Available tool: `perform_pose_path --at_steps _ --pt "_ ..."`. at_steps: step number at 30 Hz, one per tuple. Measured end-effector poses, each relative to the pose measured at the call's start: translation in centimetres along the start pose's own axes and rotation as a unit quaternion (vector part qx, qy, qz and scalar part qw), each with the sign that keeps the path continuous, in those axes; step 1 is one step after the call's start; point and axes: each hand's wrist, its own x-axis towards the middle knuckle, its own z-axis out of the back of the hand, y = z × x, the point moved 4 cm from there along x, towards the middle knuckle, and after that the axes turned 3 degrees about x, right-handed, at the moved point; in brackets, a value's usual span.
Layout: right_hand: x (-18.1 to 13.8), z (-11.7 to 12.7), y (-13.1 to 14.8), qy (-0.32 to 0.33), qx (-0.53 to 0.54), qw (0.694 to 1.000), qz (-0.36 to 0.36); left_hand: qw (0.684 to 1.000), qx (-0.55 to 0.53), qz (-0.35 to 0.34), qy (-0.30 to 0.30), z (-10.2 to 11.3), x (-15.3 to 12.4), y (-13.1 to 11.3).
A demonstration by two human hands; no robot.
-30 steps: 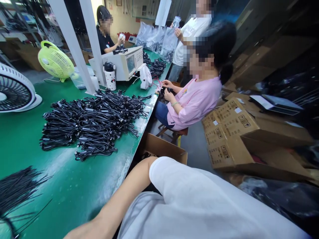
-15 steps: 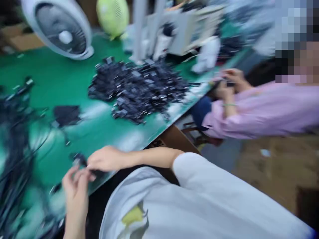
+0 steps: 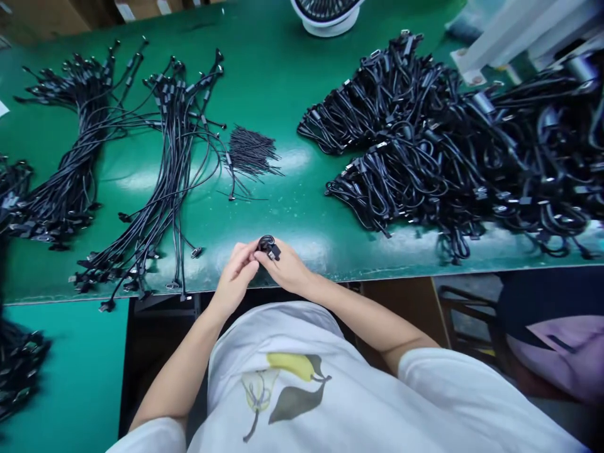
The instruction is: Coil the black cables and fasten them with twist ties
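Observation:
A short black cable [image 3: 270, 246], coiled into a small bundle with its connectors showing, sits between my two hands near the front edge of the table. My left hand [image 3: 238, 269] pinches it from the left, fingertips closed on the coil. From the right, my right hand [image 3: 289, 267] wraps round the same cable, its fingers partly hidden behind. Beyond my hands lies a small heap of thin black ties [image 3: 252, 151]. Left of them, a bunch of straight black cables [image 3: 172, 157] stretches across the green table [image 3: 264, 82].
Another bunch of loose cables [image 3: 87, 138] lies farther left. A large pile of coiled cables [image 3: 425, 157] covers the right side. At the back stands a white fan [image 3: 330, 25], with a white stand [image 3: 500, 41] to its right. Part of a co-worker's pink clothing [image 3: 561, 352] shows at lower right.
The view has swung left and steadied, bringing the loose cable bunches into full sight and the co-worker mostly out. My hands stay together, and the coiled cable between them now shows clearly.

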Motion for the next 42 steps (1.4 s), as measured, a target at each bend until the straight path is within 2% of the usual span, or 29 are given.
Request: perform_pose_path --at_steps 4,7,11,14,16,19,22,25,27,29,31,34,36,39,42 --pt "0.5 0.9 -0.1 0.037 0.048 0.998 -0.011 0.998 0.054 -0.017 0.001 0.9 0.9 -1.4" --pt "0.5 1.2 0.3 0.117 0.043 0.992 -0.015 0.995 0.092 -0.031 -0.006 2.0 1.5 -2.6" --pt "0.0 1.1 1.1 0.235 0.085 0.968 -0.012 0.995 0.064 0.003 0.078 2.5 1.5 -3.0" --pt "-0.2 0.9 1.3 0.266 0.138 0.954 -0.013 0.994 0.007 0.045 0.097 2.6 1.4 -2.5" --pt "-0.3 0.8 1.0 0.255 0.161 0.953 -0.037 0.993 -0.047 0.063 0.084 2.7 1.4 -2.1" --pt "-0.2 1.0 0.3 0.169 0.14 0.973 -0.075 0.989 -0.117 0.075 0.058 2.6 1.6 -1.5" --pt "-0.4 1.4 0.5 0.084 -0.015 0.996 -0.026 0.987 -0.138 0.066 0.048 2.6 1.9 -1.3" --pt "-0.7 1.3 1.1 0.08 -0.192 0.978 0.029 0.99 -0.122 0.048 0.052 2.7 1.9 -1.6" --pt "-0.8 1.2 1.3 0.096 -0.252 0.962 0.04 0.993 -0.082 0.054 0.067 2.6 1.7 -1.8" --pt "-0.7 1.1 1.4 0.109 -0.291 0.949 0.05 0.996 0.003 0.054 0.065 2.5 1.5 -2.0" --pt "-0.6 1.1 1.4 0.12 -0.331 0.934 0.054 0.992 0.123 0.027 0.031 2.5 1.4 -2.2" --pt "-0.3 1.1 1.4 0.114 -0.393 0.91 0.068 0.961 0.267 -0.039 -0.053 2.4 1.6 -2.2" --pt "-0.2 1.0 1.2 0.092 -0.42 0.899 0.079 0.948 0.3 -0.063 -0.083 2.0 1.8 -1.7" --pt "-0.3 1.1 0.7 0.073 -0.439 0.892 0.075 0.953 0.279 -0.083 -0.086 1.2 2.3 -1.0" --pt "-0.9 1.2 0.3 0.089 -0.437 0.893 0.065 0.956 0.277 -0.054 -0.085 0.5 2.8 -0.7"
